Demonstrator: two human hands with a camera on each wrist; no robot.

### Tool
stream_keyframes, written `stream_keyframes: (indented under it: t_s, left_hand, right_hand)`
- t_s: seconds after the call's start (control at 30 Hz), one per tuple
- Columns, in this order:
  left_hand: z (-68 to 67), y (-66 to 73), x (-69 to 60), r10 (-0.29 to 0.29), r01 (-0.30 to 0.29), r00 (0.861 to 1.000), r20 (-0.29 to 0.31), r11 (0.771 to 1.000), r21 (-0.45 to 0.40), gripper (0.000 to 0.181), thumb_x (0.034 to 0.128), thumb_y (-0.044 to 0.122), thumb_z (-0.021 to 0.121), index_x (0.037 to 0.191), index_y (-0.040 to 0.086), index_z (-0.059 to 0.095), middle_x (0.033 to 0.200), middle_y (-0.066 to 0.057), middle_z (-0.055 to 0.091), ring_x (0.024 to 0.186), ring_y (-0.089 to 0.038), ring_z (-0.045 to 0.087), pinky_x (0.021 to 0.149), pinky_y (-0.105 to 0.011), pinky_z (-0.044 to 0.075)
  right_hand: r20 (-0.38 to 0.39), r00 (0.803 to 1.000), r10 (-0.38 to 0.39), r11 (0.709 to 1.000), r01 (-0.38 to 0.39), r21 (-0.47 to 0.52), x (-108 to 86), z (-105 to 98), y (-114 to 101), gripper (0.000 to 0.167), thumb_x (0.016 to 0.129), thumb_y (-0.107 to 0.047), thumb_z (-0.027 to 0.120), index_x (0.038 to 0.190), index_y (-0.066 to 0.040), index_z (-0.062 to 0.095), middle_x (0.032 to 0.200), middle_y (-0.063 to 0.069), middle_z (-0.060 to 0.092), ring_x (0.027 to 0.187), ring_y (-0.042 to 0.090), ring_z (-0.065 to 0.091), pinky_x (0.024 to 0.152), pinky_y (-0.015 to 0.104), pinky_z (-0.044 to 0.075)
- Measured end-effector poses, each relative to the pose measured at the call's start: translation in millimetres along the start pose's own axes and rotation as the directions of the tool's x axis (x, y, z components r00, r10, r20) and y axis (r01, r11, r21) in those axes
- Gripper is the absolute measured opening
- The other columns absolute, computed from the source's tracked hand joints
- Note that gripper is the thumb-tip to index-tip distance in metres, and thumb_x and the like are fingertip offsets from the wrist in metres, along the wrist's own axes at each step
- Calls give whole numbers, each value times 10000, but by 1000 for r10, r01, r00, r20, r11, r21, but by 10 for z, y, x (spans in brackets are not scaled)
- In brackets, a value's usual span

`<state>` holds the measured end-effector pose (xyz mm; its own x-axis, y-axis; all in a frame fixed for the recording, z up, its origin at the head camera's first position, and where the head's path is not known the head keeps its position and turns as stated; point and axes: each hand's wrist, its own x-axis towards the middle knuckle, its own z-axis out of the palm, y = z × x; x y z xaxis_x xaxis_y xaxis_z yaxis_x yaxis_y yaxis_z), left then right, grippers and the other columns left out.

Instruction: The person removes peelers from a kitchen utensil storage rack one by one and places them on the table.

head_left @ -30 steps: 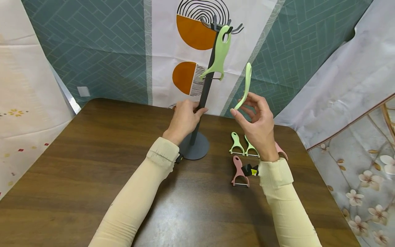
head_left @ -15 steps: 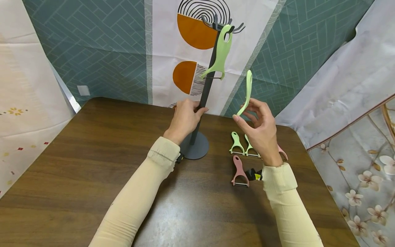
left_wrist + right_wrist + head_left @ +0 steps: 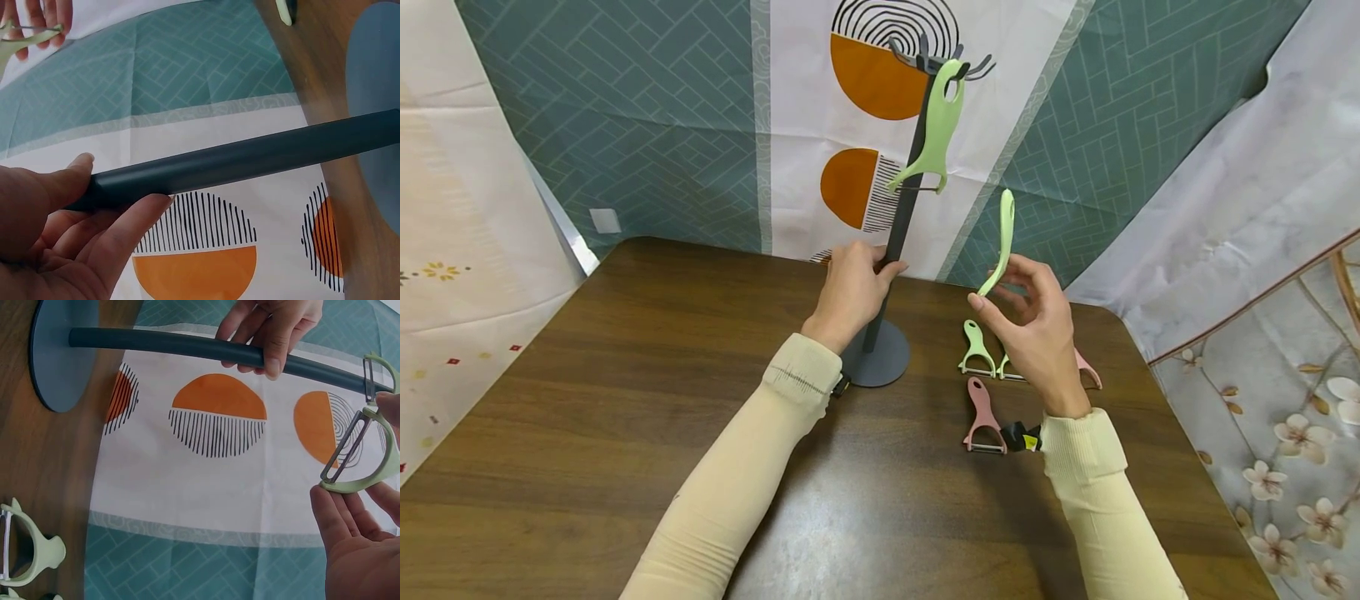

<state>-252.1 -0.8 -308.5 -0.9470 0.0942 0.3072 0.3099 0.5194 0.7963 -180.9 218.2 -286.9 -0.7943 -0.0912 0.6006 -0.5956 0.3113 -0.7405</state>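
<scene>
My left hand grips the dark post of a hook stand partway up; the left wrist view shows thumb and fingers around the post. One green peeler hangs by its handle hole from a hook at the stand's top. To the right of the post, my right hand pinches a second green peeler by its blade end, handle pointing up. In the right wrist view the blade of this held peeler faces the camera, between thumb and fingers.
Two green peelers lie on the table, one fully seen, the other partly behind my right hand. A pink peeler lies nearer me; another pink one is partly hidden. The stand's round base rests near the patterned cloth backdrop.
My right hand has moved down and slightly right with the green peeler, away from the hooks. The left hand keeps its grip on the post, and the hanging peeler stays put.
</scene>
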Motion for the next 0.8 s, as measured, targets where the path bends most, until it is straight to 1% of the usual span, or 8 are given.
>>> stream_keyframes:
  t_s: [0.1, 0.27, 0.4, 0.47, 0.6, 0.67, 0.8]
  left_hand:
    - [7, 4, -7, 4, -4, 1000, -8, 1000, -1, 290, 973, 293, 705, 1112, 51, 783, 889, -90, 754, 693, -204, 590, 612, -303, 447]
    - [4, 9, -17, 0, 1, 1000, -13, 1000, 12, 285, 970, 301, 708, 1082, 52, 788, 834, -98, 739, 674, -214, 575, 598, -311, 430]
    - [-6, 13, -22, -12, 12, 1000, -24, 999, 34, 292, 963, 324, 715, 1091, 74, 791, 822, -78, 730, 663, -218, 571, 587, -323, 424]
    - [-9, 13, -23, -14, 15, 999, -30, 999, 45, 292, 960, 333, 718, 1090, 83, 793, 829, -68, 729, 668, -217, 576, 591, -324, 431]
    - [-4, 15, -28, -9, 11, 999, -35, 998, 61, 282, 962, 336, 716, 1061, 85, 797, 809, -62, 720, 675, -217, 583, 596, -325, 443]
    - [1, 18, -32, -10, 12, 999, -39, 998, 64, 279, 961, 339, 716, 1038, 83, 798, 786, -61, 710, 669, -215, 584, 591, -324, 445]
    - [9, 23, -39, -16, 18, 999, -47, 998, 60, 279, 960, 343, 715, 1009, 82, 798, 757, -57, 692, 651, -217, 586, 574, -325, 443]
  right_hand:
    - [-1, 1000, 1, 1000, -1, -10, -26, -17, 4, 495, 870, 72, 742, 1332, 29, 570, 1185, 15, 581, 1119, 171, 624, 1031, 308, 519]
    - [-7, 1000, 11, 1000, -11, -24, -57, -40, 25, 494, 866, 72, 746, 1324, 40, 566, 1167, 11, 576, 1084, 145, 636, 1027, 311, 523]
    - [-8, 1000, 14, 999, -15, -35, -76, -65, 94, 506, 858, 92, 746, 1326, 55, 556, 1165, 13, 575, 1081, 146, 635, 1022, 293, 526]
    - [-8, 1000, 24, 999, -24, -36, -89, -83, 160, 523, 853, 93, 752, 1335, 36, 557, 1173, 10, 577, 1089, 148, 636, 1022, 281, 525]
    - [-13, 998, 61, 998, -62, -33, -119, -129, 278, 549, 853, 57, 773, 1353, -37, 567, 1196, 11, 585, 1111, 156, 646, 1023, 290, 526]
    - [-12, 997, 76, 996, -76, -36, -134, -152, 308, 552, 858, 26, 784, 1358, -66, 570, 1205, 13, 585, 1122, 158, 652, 1020, 294, 528]
    - [-11, 996, 90, 994, -90, -58, -167, -194, 331, 548, 869, -22, 793, 1364, -102, 573, 1204, 12, 589, 1132, 150, 666, 997, 261, 535]
